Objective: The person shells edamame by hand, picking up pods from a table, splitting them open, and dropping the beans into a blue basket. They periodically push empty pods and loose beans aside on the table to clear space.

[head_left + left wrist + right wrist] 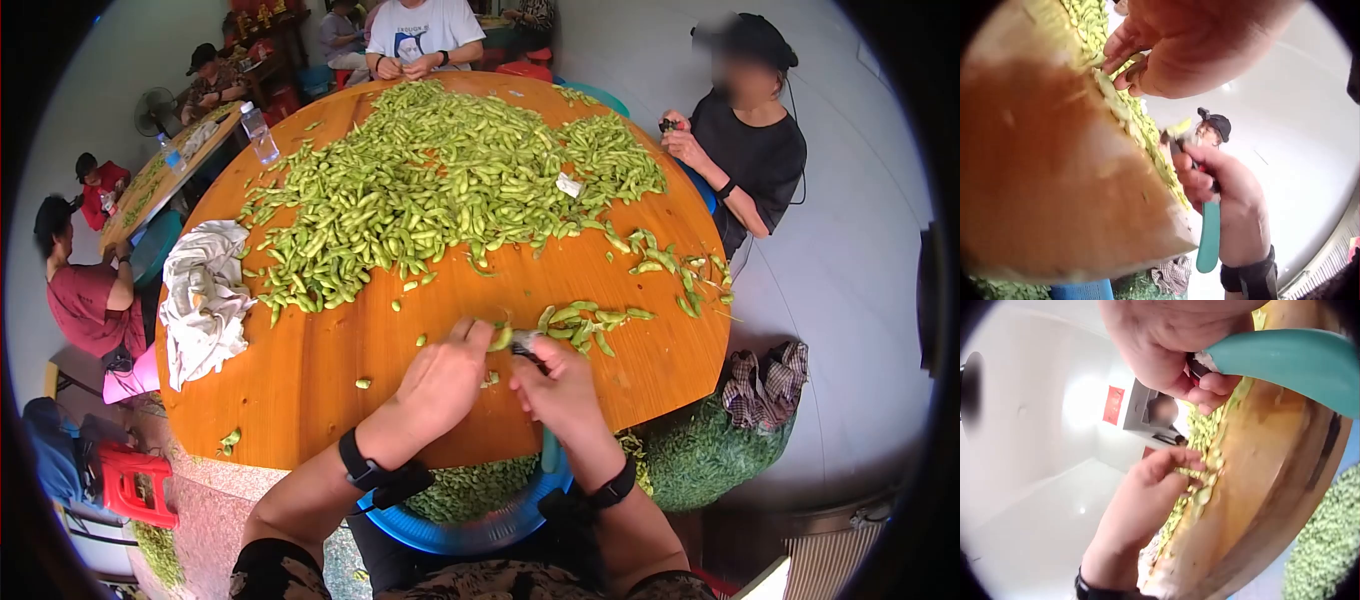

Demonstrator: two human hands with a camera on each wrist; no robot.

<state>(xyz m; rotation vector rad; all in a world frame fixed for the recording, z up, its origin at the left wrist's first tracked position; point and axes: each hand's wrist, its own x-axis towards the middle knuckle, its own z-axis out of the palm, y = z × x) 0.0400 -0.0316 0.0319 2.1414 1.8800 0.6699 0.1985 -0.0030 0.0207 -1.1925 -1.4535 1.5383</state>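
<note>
My right hand (pixel 560 385) grips pruning shears (pixel 1209 234) with a teal handle and dark metal blades. A green soybean pod (pixel 1180 127) sits at the blade tips. My left hand (pixel 440 375) is just left of the blades over the wooden table (pixel 330 410). In the right wrist view, a gap shows between the left thumb and fingers, with pods behind. A small pile of pods (pixel 580 322) lies just beyond the shears. Below the table edge, a blue basin (pixel 470 540) on my lap side holds many green pieces.
A large heap of pods (pixel 430 190) covers the far table. A white cloth (pixel 207 290) lies at the left edge, near a water bottle (pixel 259 135). People sit across and at the right. A full green sack (pixel 715 455) and a red stool (pixel 138 485) stand beside the table.
</note>
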